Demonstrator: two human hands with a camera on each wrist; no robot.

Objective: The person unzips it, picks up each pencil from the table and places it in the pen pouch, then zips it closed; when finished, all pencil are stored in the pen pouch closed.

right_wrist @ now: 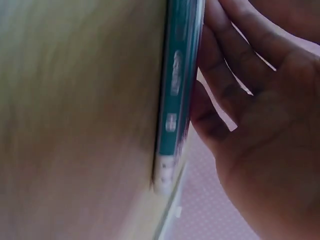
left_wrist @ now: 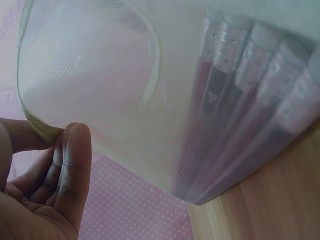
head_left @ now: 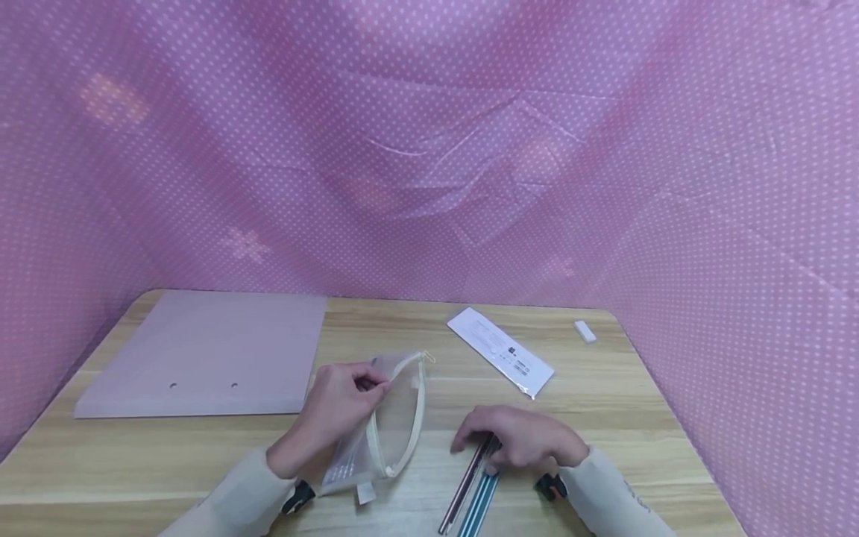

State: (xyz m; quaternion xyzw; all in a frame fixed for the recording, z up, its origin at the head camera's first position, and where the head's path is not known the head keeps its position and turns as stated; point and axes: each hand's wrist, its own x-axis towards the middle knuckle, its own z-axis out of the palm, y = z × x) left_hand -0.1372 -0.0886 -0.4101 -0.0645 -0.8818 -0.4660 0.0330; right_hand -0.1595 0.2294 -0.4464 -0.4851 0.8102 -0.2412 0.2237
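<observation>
My left hand [head_left: 335, 403] pinches the pale zip edge of a translucent pouch [head_left: 350, 456] between thumb and fingertips, and the pouch's mouth gapes toward the right. Through the mesh in the left wrist view, several pencils [left_wrist: 215, 95] with white eraser ends lie inside. On the table to the right is a loose bunch of pencils [head_left: 478, 506], some teal and some dark reddish. My right hand [head_left: 520, 434] reaches over their far ends, with fingers spread to either side. In the right wrist view its fingers [right_wrist: 235, 65] lie alongside a teal pencil [right_wrist: 172, 105]; the fingertips are partly hidden.
A pale pinkish folder [head_left: 208, 350] with two holes lies at the back left of the wooden table [head_left: 604, 403]. A white flat packet [head_left: 499, 350] with printing lies behind the right hand, and a small white eraser-like block [head_left: 585, 332] sits further right. Pink dotted cloth [head_left: 429, 186] surrounds the table.
</observation>
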